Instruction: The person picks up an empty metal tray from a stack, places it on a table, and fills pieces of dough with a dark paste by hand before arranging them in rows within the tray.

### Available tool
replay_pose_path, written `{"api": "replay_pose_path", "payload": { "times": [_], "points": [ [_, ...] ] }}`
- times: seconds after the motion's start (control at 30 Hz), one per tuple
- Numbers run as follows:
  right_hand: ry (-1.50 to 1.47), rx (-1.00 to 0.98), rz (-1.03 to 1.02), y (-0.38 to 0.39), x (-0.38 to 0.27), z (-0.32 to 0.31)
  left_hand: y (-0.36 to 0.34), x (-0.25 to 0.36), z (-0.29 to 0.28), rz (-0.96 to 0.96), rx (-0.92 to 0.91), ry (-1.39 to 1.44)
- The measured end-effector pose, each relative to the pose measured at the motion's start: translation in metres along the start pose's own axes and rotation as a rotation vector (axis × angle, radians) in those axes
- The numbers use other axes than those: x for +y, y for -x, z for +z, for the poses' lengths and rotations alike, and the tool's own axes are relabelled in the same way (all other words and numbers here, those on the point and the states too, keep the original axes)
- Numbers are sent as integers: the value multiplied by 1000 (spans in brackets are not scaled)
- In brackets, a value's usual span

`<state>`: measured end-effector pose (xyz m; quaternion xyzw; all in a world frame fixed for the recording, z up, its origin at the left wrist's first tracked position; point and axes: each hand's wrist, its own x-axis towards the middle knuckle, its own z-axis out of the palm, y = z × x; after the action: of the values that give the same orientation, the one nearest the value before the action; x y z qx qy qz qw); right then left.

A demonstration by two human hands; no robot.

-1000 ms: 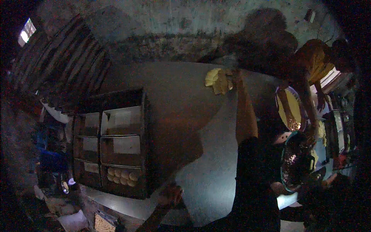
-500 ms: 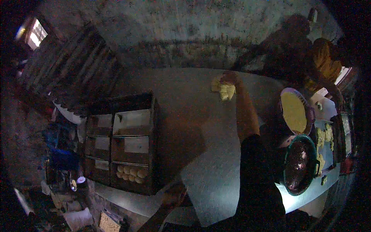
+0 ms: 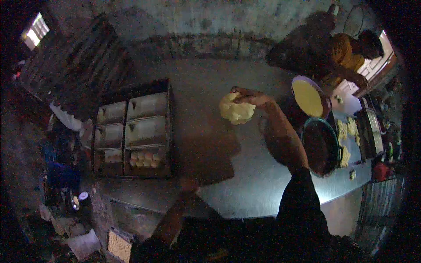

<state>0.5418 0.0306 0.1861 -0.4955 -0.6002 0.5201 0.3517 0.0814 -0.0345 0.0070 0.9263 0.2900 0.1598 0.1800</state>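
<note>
My right hand point(image 3: 253, 98) grips a pale yellow, soft lump point(image 3: 237, 114), apparently dough, over the middle of the grey metal table point(image 3: 219, 197). The hand's fingers are closed over the top of the lump. My left hand point(image 3: 189, 186) is low, near the table's front edge and just right of a dark partitioned box point(image 3: 171, 131); its fingers are too dark and blurred to read. The box's lower right compartment holds several pale round pieces point(image 3: 144, 158).
At right stand a purple-rimmed basin of yellow stuff point(image 3: 307, 96), a teal-rimmed dark basin point(image 3: 319, 147) and a tray with pale scraps point(image 3: 355, 149). A person in orange point(image 3: 344, 52) is beyond them. A tray of small pieces point(image 3: 118, 247) lies low at left.
My right hand and the lump have come nearer to me, down and left. My left hand has moved slightly forward. The other person's arm has shifted back from the basins.
</note>
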Motion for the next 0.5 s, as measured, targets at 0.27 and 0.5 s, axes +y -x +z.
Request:
{"api": "replay_pose_path", "payload": {
  "times": [0.27,0.5],
  "points": [
    [417,-304,232,53,3,138,3,-8,6,64,-40,-145],
    [722,529,415,130,43,207,-13,22,-24,-200,-77,-27]
  ]
}}
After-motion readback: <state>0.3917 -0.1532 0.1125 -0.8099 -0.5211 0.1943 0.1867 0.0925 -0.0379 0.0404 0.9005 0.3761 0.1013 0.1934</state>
